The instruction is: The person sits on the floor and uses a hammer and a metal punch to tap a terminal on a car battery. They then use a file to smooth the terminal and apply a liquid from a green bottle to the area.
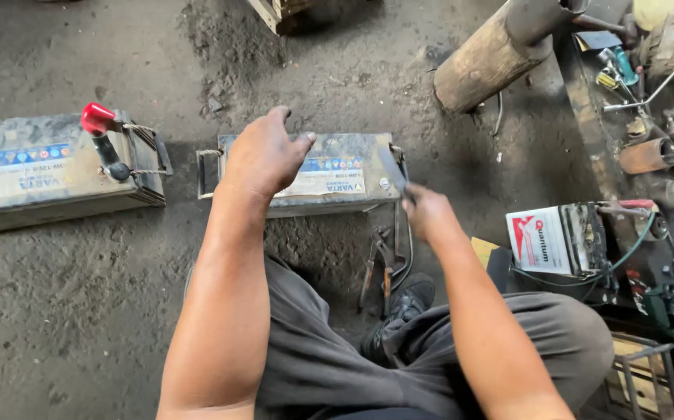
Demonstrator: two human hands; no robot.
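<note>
Two hands work over one grimy car battery (329, 175) that lies on the dirt floor (57, 311) just past your knees. Nearest you, a black shoe (399, 307) sits beside pliers (376, 268) lying on the ground, close enough to grab. Your right hand (426, 211) is closed around a thin, flat metal tool (393, 173); motion blurs it, so you cannot tell its kind, but its tip hovers at the battery's right end. Your left hand (263, 154) rests palm down, fingers loosely spread, on the battery's top left, likely pinning the case steady. The battery is a long grey box, dusty and scuffed, with a faded blue and yellow label and wire handles at both ends. Well apart to the left lies a second, similar battery (49, 167) with a red-capped terminal clamp (100, 128) on its top. To the right stands a small white battery (559, 237), and beyond it a cluttered tool bench (648, 101) and a wooden log (485, 58)
</note>
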